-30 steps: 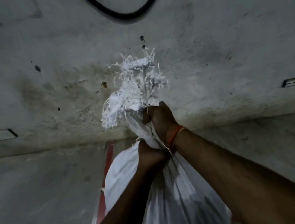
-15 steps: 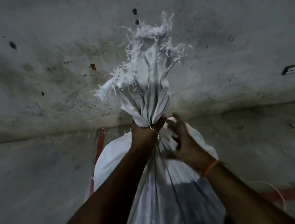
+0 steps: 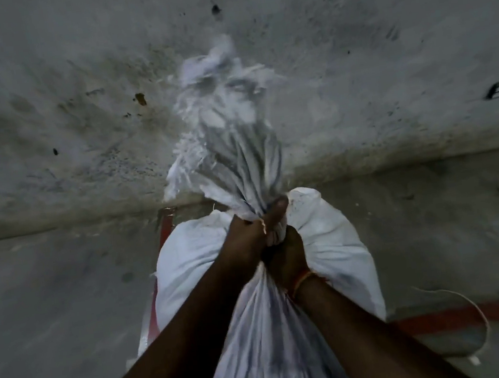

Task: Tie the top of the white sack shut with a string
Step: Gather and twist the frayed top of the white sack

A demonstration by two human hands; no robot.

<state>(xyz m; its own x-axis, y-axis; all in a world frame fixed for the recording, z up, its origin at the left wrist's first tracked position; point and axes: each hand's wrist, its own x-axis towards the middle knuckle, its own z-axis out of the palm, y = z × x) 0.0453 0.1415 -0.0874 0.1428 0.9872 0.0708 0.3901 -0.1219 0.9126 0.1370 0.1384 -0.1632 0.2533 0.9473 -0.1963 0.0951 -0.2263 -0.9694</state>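
A full white woven sack [image 3: 335,241] stands on the floor in front of me. Its gathered top [image 3: 231,147] rises in a frayed, blurred bunch above a twisted neck. My left hand [image 3: 246,229] grips the neck, thumb laid across the front. My right hand [image 3: 286,253], with an orange thread at the wrist, grips the neck just below and to the right, touching the left hand. A thin pale string [image 3: 473,312] curves over the floor at the lower right; its end near the hands is hidden.
A stained grey wall [image 3: 76,99] stands right behind the sack. The floor [image 3: 53,304] is bare concrete with a red painted line [image 3: 443,317] at the right and a red strip [image 3: 164,229] left of the sack.
My right hand moved from the top of the neck, opened briefly beside it, and now grips below my left hand. The frayed top stands taller and whips about.
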